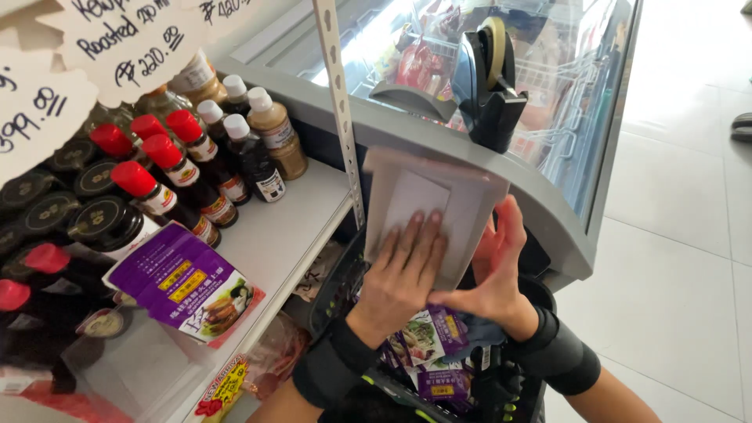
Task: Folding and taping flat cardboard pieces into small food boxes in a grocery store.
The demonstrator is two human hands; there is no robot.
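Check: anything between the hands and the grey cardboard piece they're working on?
Nothing visible. The left hand lies flat on the flat grey cardboard piece, its fingers on a white paper square. The right hand grips its lower right edge directly.

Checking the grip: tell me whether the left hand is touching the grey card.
Touching. The head view shows the left hand pressed flat on the grey card, fingers spread across its white patch.

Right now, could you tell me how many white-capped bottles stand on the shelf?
4, clustered at the shelf's back: tan bottle, dark bottle, one behind, another left. More may be hidden.
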